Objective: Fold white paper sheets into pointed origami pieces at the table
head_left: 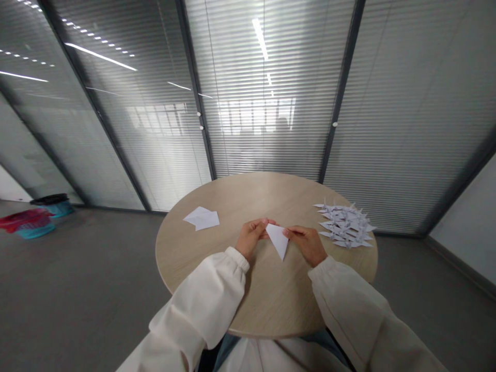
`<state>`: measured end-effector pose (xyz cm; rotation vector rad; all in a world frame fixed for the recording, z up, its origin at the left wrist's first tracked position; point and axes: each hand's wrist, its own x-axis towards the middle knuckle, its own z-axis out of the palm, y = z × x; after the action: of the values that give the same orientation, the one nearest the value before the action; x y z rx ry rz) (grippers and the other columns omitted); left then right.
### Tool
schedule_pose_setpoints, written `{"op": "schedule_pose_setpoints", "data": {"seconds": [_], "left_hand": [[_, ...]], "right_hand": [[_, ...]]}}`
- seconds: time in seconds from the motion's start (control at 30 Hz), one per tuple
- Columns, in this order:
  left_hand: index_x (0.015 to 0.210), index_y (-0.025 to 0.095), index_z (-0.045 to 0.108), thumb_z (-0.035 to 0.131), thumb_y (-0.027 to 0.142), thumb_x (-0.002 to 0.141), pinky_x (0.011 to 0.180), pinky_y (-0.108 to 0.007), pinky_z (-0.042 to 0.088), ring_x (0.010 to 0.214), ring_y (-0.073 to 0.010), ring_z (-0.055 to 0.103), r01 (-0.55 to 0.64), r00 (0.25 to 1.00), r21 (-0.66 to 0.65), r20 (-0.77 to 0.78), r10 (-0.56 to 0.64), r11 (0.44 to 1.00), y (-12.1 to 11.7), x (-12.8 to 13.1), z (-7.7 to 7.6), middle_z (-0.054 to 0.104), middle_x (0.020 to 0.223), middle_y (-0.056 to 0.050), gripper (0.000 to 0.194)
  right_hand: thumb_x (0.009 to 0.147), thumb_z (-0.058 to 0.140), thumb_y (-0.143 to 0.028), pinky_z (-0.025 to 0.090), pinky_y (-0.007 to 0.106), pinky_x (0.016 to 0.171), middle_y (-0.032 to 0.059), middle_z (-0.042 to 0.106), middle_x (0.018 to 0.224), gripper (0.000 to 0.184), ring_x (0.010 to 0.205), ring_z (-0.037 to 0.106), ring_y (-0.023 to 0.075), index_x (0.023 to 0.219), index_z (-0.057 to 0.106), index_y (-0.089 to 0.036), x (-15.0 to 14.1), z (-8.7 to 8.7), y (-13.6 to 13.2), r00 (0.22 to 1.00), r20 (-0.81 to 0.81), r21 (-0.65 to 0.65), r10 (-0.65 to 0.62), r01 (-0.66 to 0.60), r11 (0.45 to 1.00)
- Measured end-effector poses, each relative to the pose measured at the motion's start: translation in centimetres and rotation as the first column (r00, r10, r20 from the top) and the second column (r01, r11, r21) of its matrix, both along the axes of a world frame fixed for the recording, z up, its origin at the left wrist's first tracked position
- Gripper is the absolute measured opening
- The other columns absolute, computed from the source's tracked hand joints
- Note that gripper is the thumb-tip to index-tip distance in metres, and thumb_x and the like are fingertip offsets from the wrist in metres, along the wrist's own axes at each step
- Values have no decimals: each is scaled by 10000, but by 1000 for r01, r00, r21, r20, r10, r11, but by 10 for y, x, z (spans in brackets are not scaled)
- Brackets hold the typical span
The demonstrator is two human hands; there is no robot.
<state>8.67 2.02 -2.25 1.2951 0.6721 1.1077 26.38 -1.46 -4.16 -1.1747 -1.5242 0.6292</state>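
Note:
Between my two hands is a white sheet of paper [278, 241] folded into a triangle, one point hanging down toward me. My left hand [251, 236] pinches its upper left corner with thumb and fingers. At the upper right edge, my right hand [307, 243] grips it, thumb on the front face and fingers behind. Loose white paper sheets [202, 218] lie overlapping on the table to the left. A cluster of folded paper cranes [346, 226] sits in rows on the right side, just beyond my right hand.
The round wooden table [263, 194] stands against a glass partition with blinds [267, 67]. On the floor at far left are a blue bin with a red liner [29, 223] and a blue bin with a black liner [54, 205].

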Motion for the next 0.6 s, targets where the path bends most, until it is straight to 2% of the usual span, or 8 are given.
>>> {"op": "schedule_pose_setpoints", "data": {"seconds": [0.27, 0.43, 0.6], "left_hand": [[1152, 120, 565, 613, 590, 710, 685, -309, 524, 714, -194, 664, -43, 999, -53, 27, 45, 998, -4, 2, 4, 693, 729, -74, 647], [874, 86, 682, 709, 561, 611, 674, -319, 529, 698, -207, 657, 11, 997, -36, -76, -14, 999, -8, 3, 7, 697, 762, -89, 544], [775, 97, 709, 781, 463, 553, 685, -309, 522, 672, -188, 646, 24, 989, -27, -148, -28, 999, -8, 6, 4, 703, 738, -72, 434]], "right_hand": [[753, 591, -438, 474, 270, 637, 15, 709, 727, 273, 687, 635, 192, 758, 718, -196, -1, 2, -2, 1000, -21, -12, -10, 10, 1000], [748, 592, -443, 475, 277, 647, 20, 708, 735, 285, 692, 637, 195, 768, 713, -185, -1, 4, -2, 998, -48, -16, -37, 36, 999], [754, 590, -430, 467, 267, 640, 15, 700, 718, 273, 691, 632, 190, 748, 702, -182, -1, 5, -4, 997, -56, -16, -44, 43, 999]]}}
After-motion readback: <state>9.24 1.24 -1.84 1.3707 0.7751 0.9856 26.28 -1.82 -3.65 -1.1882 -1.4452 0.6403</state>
